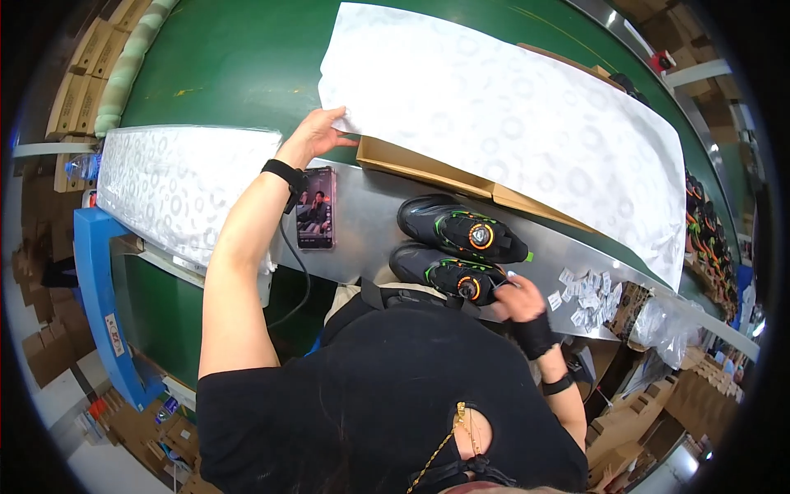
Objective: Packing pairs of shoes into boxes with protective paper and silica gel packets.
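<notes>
Two black sneakers [457, 247] with green trim and orange-ringed dial closures sit side by side on the metal shelf [366, 230], toes pointing left, right in front of the person. The right hand [518, 298] is down at the heel end of the nearer shoe, fingers curled against it, though I can't tell if it's really clamped on the shoe or on some small bit there. The left hand [317, 132] reaches out with fingers pinched together on the corner of a big white patterned tissue sheet [510, 123], which is draped over an open cardboard shoe box [436, 173]. One smartphone [316, 207] lies on the shelf with its screen lit and a cable running off it, just beside the left wrist. One stack of the same tissue paper [181, 185] sits further left. A scatter of little white packets [588, 295] is off to the right, too many to count. Behind it all is a green conveyor belt [239, 74]. Room looks like a factory floor: flat cardboard boxes [78, 66] piled around the edges, a blue frame [99, 288] under the bench, more shoes [706, 239] on the far right.
</notes>
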### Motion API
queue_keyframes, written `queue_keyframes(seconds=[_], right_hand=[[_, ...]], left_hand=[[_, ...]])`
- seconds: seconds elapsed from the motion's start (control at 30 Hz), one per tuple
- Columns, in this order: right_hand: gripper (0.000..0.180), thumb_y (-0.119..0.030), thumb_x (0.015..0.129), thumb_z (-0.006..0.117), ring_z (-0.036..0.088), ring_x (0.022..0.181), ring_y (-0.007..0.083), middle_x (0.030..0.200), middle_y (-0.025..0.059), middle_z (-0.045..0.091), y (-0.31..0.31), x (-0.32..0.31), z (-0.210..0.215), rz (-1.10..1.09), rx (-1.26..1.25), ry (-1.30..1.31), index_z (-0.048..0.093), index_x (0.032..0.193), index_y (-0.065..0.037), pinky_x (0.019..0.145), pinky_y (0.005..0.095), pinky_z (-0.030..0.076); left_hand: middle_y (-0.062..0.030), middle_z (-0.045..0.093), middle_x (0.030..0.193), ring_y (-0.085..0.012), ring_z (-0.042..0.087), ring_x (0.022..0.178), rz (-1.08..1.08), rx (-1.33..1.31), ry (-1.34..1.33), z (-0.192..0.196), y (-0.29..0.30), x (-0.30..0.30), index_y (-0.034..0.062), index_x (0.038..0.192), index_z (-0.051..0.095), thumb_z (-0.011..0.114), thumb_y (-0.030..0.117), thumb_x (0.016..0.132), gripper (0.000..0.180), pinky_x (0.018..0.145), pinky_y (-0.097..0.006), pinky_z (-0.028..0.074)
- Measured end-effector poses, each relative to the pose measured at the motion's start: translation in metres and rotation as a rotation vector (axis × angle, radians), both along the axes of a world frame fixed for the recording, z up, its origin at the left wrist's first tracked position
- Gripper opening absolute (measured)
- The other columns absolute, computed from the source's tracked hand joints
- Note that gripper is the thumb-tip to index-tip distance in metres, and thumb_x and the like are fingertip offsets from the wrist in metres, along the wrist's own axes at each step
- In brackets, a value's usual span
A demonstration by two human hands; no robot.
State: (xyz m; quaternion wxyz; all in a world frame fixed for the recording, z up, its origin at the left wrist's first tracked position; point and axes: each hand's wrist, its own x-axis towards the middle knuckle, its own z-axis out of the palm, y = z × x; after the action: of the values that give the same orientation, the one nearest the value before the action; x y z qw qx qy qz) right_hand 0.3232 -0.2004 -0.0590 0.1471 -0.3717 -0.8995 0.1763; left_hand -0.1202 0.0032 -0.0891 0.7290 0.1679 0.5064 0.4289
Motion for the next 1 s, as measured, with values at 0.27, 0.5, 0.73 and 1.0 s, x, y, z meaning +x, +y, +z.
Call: queue_keyframes(seconds=[0.27,0.5,0.73,1.0], right_hand=[[0.033,-0.020,0.049,0.072,0.045,0.101,0.0291,0.103,0.0095,0.049,-0.011,-0.060,0.033,-0.206,0.089,-0.386,0.063,0.078,-0.007,0.086,0.0576,0.028],[0.022,-0.023,0.057,0.068,0.052,0.076,0.0201,0.064,0.0041,0.053,0.009,-0.075,0.047,-0.088,0.048,-0.265,0.055,0.061,-0.006,0.080,0.0448,0.034],[0.033,-0.029,0.083,0.054,0.052,0.073,0.0072,0.082,0.0012,0.060,0.087,-0.116,0.131,-0.626,-0.707,0.629,0.061,0.098,-0.001,0.063,0.0211,0.041],[0.044,-0.039,0.078,0.057,0.051,0.049,0.0124,0.050,0.0060,0.054,0.227,-0.148,-0.032,-0.950,-0.298,0.462,0.058,0.057,0.001,0.046,0.0302,0.039]], left_hand=[[-0.0197,0.044,0.120,-0.0324,0.045,0.111,-0.002,0.040,0.014,-0.005,-0.005,0.004,-0.0051,0.121,0.034,0.042,0.014,0.089,0.038,0.089,-0.059,0.035],[-0.0179,0.044,0.121,-0.0317,0.046,0.110,-0.022,0.068,0.008,-0.005,-0.008,0.002,-0.0027,0.122,0.035,0.043,0.014,0.089,0.038,0.085,-0.057,0.040],[-0.0153,0.047,0.118,-0.0291,0.049,0.105,0.030,0.146,0.220,-0.004,-0.020,-0.020,0.0007,0.122,0.035,0.044,0.016,0.089,0.038,0.084,-0.054,0.043],[-0.0077,0.058,0.096,-0.0142,0.055,0.087,-0.003,0.721,0.754,0.032,-0.017,-0.030,0.0001,0.110,0.048,0.046,0.017,0.087,0.028,0.075,-0.028,0.045]])
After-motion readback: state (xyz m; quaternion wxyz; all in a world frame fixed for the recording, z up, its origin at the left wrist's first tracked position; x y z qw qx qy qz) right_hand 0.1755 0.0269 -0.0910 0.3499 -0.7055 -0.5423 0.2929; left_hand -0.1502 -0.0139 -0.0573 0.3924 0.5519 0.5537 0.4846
